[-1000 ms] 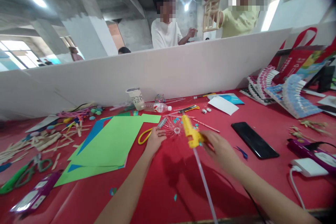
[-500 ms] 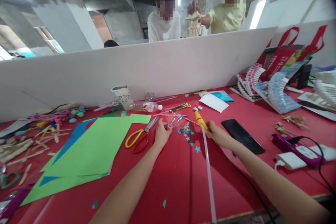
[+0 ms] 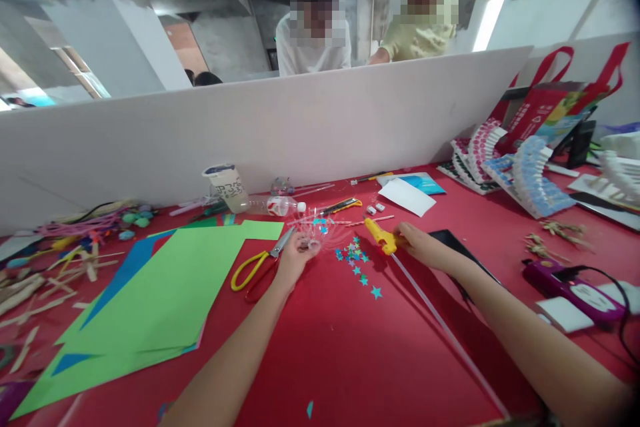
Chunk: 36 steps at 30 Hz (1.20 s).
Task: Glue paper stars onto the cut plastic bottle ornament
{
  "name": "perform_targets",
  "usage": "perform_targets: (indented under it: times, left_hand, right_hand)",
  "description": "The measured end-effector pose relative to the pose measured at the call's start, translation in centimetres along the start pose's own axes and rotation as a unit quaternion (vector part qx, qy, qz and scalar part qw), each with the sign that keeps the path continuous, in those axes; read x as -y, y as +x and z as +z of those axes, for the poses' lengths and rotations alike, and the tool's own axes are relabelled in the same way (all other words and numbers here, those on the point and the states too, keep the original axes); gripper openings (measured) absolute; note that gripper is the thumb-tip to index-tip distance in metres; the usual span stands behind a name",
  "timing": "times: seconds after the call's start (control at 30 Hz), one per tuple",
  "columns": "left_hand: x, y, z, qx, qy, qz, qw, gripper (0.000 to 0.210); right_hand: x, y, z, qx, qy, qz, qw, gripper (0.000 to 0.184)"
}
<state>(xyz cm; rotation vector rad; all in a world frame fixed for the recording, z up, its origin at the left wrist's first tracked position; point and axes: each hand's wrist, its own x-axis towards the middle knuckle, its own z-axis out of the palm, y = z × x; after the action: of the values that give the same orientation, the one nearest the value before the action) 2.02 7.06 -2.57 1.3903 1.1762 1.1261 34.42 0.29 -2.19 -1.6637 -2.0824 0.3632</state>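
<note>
A broad red tabletop (image 3: 350, 360) spreads out around a yellow plastic glue gun (image 3: 383, 238), and a long white upright panel (image 3: 280, 133) stands beyond the gun. Well left of the gun lie overlapping light-green paper sheets (image 3: 160, 293). The right hand (image 3: 420, 245) grips the gun, and a long translucent stick (image 3: 445, 320) trails from its rear. Also left of the gun, I see the left hand (image 3: 297, 257) with fingers closed on a clear plastic piece cut into fringed strips (image 3: 326, 233). Between that piece and the gun, small shiny blue-green stars (image 3: 355, 253) lie scattered.
</note>
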Motion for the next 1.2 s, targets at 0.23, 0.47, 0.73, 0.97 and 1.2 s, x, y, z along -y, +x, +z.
perform_targets:
  times: [0.23, 0.47, 0.73, 0.97, 1.2]
  left_hand:
    - [-1.5, -4.9, -1.8, 0.039, -0.066, -0.044, 0.996, 0.044]
    - [-2.1, -6.4, -3.1, 0.015, -0.099, -0.054, 0.994, 0.05]
    - [-2.1, -6.6, -4.2, -0.018, -0.136, -0.038, 0.99, 0.053]
    - [-1.4, -6.6, -4.2, -0.043, -0.167, -0.034, 0.984, 0.05]
    - [-0.8, -6.9, -4.2, -0.038, -0.178, -0.042, 0.982, 0.046]
  right_hand:
    - [-0.7, 1.1, 1.2, 0.027, -0.06, -0.034, 0.997, 0.024]
    - [3.2, 1.0, 2.0, 0.064, -0.071, -0.102, 0.99, 0.023]
    - [7.2, 1.4, 3.9, 0.054, -0.04, -0.13, 0.989, 0.028]
    - [0.7, 1.5, -0.4, 0.014, -0.043, -0.055, 0.997, 0.032]
    - [7.4, -0.4, 2.1, -0.047, -0.007, -0.031, 0.998, 0.038]
